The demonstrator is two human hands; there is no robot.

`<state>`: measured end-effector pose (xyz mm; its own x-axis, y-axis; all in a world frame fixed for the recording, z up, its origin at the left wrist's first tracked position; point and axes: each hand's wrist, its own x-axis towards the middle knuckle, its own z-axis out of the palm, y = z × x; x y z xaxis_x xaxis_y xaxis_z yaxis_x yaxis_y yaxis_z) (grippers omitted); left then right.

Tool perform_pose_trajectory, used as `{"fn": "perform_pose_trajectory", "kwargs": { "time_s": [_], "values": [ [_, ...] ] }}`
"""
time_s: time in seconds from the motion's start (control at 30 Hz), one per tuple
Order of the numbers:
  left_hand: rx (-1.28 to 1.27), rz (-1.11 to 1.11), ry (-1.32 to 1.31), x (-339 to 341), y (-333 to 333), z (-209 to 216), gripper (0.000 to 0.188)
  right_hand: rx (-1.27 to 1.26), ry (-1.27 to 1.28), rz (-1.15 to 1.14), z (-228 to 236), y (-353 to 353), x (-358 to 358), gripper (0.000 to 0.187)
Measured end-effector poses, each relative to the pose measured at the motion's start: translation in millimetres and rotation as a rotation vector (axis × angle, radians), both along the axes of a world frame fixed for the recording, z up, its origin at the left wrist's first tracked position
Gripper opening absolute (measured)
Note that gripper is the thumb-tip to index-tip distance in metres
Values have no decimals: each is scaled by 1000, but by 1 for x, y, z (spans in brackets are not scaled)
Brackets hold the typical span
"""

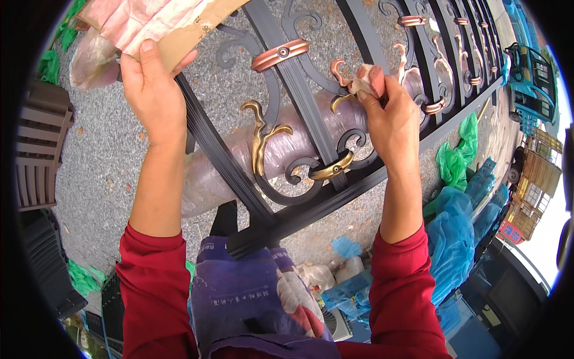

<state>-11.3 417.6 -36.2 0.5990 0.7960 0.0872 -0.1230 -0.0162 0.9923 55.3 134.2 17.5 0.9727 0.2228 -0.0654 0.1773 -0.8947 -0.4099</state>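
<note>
My left hand [156, 90] grips the edge of a tan cardboard sheet [194, 40] smeared with pink, thumb on top. In my right hand [391, 119], a small wad of cloth or sponge [369, 81], whitish with reddish-copper stains, is pinched between thumb and fingers. The wad is beside a copper-coloured curled leaf tip [339, 73] on a dark metal fence panel [305, 212]; whether they touch I cannot tell. Copper collars [280, 55] band the upright bars. Lower down are a gold collar [326, 173] and a gold leaf ornament [258, 146].
Under the panel lies a long plastic-wrapped roll [209, 179] on grey gravelly ground [101, 149]. Brown slatted panels [45, 143] stand at left. Blue plastic sheeting [449, 233] and green plastic [457, 158] lie at right. A blue vehicle [532, 84] is farther off. A purple apron [236, 293] covers my front.
</note>
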Motion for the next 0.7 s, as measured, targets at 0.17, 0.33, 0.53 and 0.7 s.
{"fn": "perform_pose_trajectory", "kwargs": {
  "time_s": [0.17, 0.33, 0.53, 0.7],
  "values": [
    [21, -21, -30, -1, 1, 2, 24, 192, 4, -128, 15, -12, -11, 21],
    [4, -9, -37, 3, -3, 0, 24, 31, 8, -93, 2, 0, -4, 26],
    [32, -18, -22, -1, 2, 1, 24, 160, -15, -185, 11, -14, -18, 25],
    [5, -17, -51, 1, 0, -2, 25, -1, -21, -94, 5, -1, -6, 27]
  ]
}}
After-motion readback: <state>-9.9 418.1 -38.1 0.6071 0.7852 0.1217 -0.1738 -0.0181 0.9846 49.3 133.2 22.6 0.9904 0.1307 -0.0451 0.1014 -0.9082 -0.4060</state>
